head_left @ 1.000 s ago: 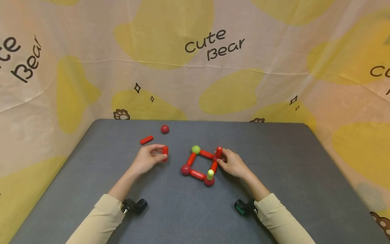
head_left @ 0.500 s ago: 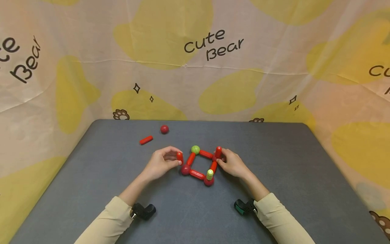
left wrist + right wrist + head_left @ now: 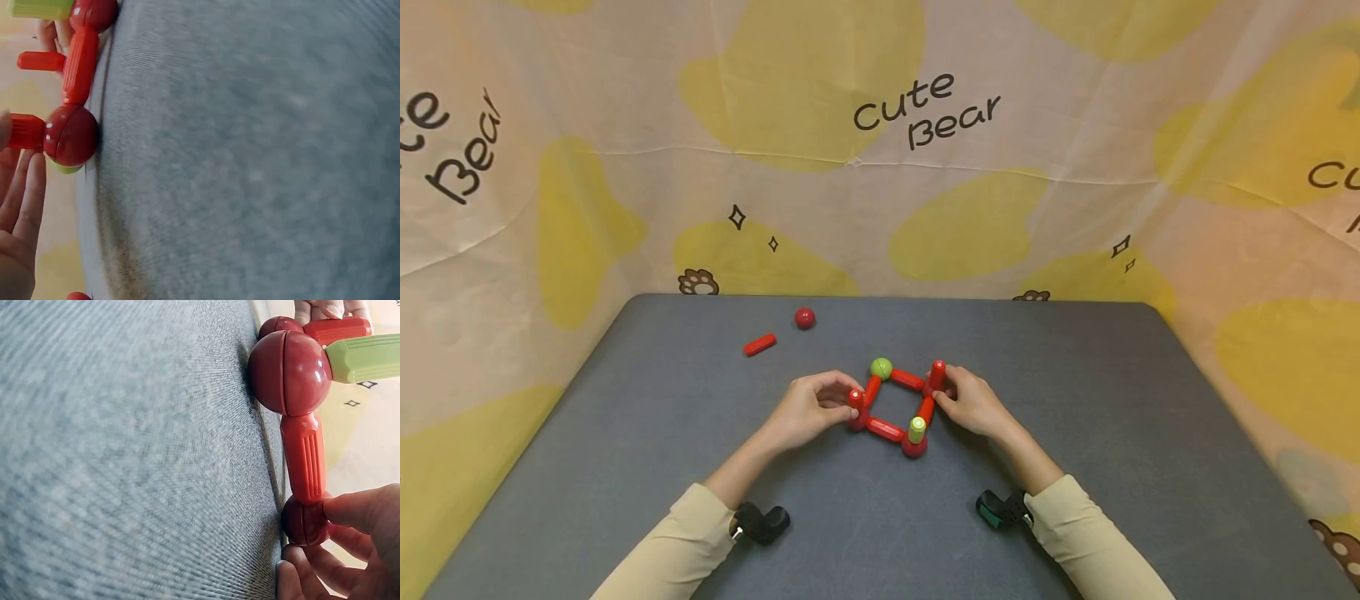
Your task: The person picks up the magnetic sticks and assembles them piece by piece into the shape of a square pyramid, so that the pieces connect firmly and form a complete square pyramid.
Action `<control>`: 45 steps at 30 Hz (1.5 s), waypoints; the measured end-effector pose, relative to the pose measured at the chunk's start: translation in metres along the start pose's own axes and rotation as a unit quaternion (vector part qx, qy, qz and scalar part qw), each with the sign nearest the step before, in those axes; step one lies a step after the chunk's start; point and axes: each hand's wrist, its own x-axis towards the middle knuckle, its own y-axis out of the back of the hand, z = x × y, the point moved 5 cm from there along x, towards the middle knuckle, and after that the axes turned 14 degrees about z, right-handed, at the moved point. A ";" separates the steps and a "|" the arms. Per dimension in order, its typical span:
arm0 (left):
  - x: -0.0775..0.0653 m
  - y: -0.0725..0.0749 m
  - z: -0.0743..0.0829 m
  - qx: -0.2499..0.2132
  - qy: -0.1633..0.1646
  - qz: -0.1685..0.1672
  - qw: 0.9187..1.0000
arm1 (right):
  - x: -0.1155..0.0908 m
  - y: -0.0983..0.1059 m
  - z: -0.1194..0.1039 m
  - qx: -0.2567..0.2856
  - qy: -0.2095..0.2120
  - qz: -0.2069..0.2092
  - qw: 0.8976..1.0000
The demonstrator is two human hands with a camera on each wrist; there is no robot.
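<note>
My left fingers (image 3: 837, 414) pinch one red plastic rod (image 3: 855, 402) of seven; my right fingers (image 3: 359, 509), one red plastic ball (image 3: 304, 522) of four.

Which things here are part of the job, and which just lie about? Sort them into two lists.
In the job:
left hand, gripping an upright red stick on the left red ball
right hand, holding the right red ball
joined square of balls and sticks
upright green stick

Lying about, perhaps spares:
loose red stick
loose red ball
</note>
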 end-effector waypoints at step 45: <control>-0.008 -0.029 -0.015 0.114 -0.080 -0.091 0.986 | 0.037 -0.014 0.003 0.043 -0.016 -0.046 0.998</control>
